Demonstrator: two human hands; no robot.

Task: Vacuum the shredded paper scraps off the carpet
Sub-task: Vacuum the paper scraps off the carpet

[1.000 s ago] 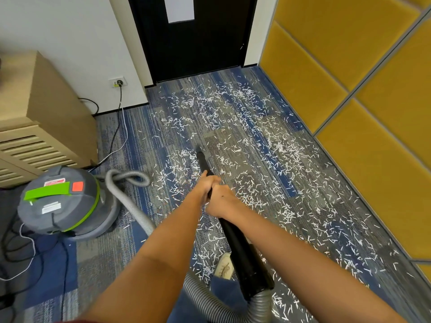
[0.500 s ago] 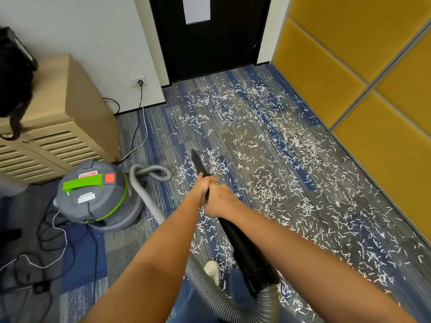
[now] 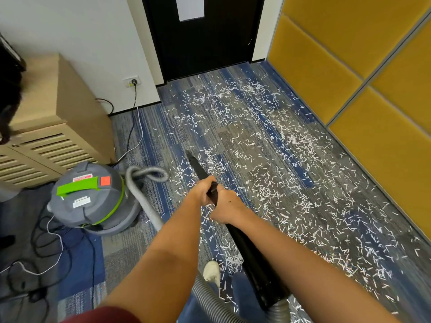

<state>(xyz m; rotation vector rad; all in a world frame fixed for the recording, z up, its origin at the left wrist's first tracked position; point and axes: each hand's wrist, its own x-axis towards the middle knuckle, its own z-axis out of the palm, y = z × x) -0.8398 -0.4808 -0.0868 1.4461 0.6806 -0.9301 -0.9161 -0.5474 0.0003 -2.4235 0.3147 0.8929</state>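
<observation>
Hands, L (image 3: pixel 202 191) & R (image 3: pixel 225 207), grip vac nozzle (image 3: pixel 198 167) over scraps (image 3: pixel 268 183).

A dark red sleeve (image 3: pixel 102 314), blue trousers (image 3: pixel 245 290) and a pale shoe (image 3: pixel 211 271) are worn.
The sleeve is seen only as a rounded edge; the left arm (image 3: pixel 168 264) and right arm (image 3: pixel 291 252) are left uncovered down to the left hand (image 3: pixel 202 191) and right hand (image 3: pixel 228 206). The shoe is off-white, with a rounded toe.

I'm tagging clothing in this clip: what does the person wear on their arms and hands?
Both forearms are bare; no gloves or watch show on the left hand or right hand. A dark red sleeve edge shows on the left arm.
</observation>
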